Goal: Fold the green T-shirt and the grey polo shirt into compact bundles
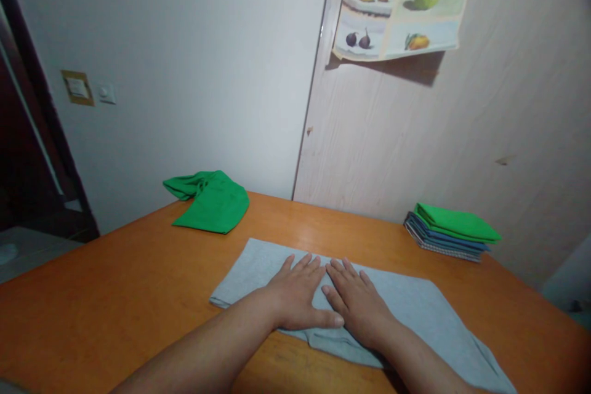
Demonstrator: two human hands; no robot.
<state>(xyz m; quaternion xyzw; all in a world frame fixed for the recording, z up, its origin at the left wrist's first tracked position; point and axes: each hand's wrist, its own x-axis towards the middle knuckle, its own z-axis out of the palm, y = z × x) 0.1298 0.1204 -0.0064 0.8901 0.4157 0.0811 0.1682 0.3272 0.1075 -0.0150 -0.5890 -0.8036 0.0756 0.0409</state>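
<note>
A light grey folded cloth garment (410,301) lies spread on the orange-brown table, running from the middle toward the lower right corner. My left hand (300,295) rests flat on its near-middle part, fingers stretched forward and thumb out to the right. Close beside it, my right hand (357,301) also lies palm down on the fabric with its fingers extended. The fingertips of both hands almost meet. Neither hand grips anything. Part of the cloth's near edge is hidden under my wrists and forearms, and its layers look slightly uneven there.
A crumpled green cloth (217,200) lies at the table's back left. At the back right sits a stack of folded cloths (447,234), bright green on top. The wooden table (138,283) meets a wall (207,74) bearing a fruit picture sheet (401,12).
</note>
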